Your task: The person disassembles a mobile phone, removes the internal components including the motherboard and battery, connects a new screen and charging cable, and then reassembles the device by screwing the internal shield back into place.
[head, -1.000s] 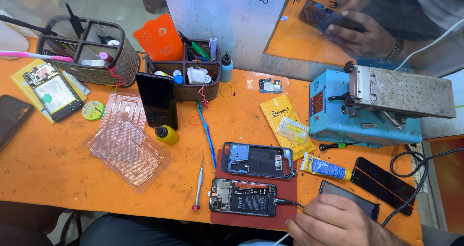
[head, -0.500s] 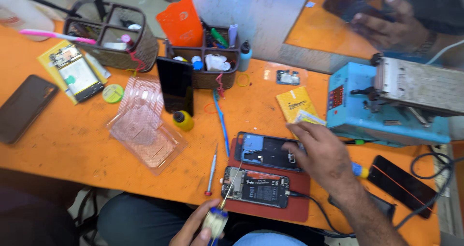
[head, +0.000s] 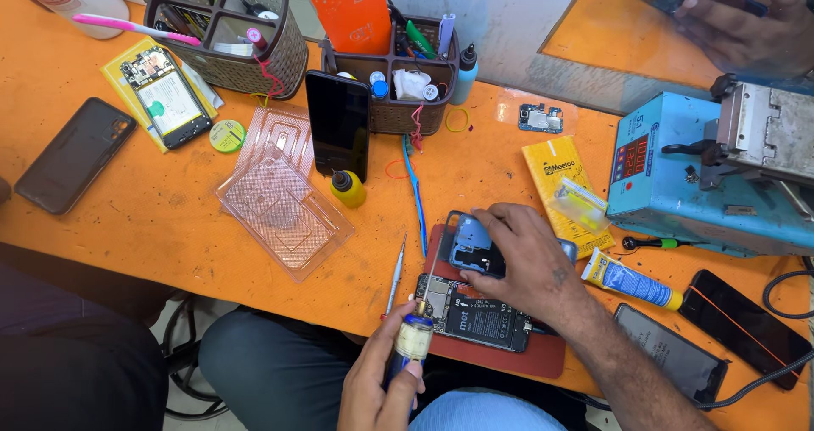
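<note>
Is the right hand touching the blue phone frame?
Touching. In the head view the right hand lies on top of the blue phone frame, its fingers curled over the frame's edge, with no gap showing between them.

Opened phone (head: pixel 475 316) on mat (head: pixel 543 359) at table (head: pixel 127 244) near edge. Phone frame (head: pixel 471 246) just behind it, under right hand (head: pixel 526 261). Left hand (head: pixel 381 380) with small bottle (head: pixel 413 339) at opened phone's left end. Screwdriver (head: pixel 395 274) left of mat. Plastic trays (head: pixel 284 194) further left. Glue tube (head: pixel 632 280) right of mat. Organiser caddy (head: pixel 390 75) behind, upright phone (head: pixel 338 124) leaning on it. Machine (head: pixel 721 177) far right.
</note>
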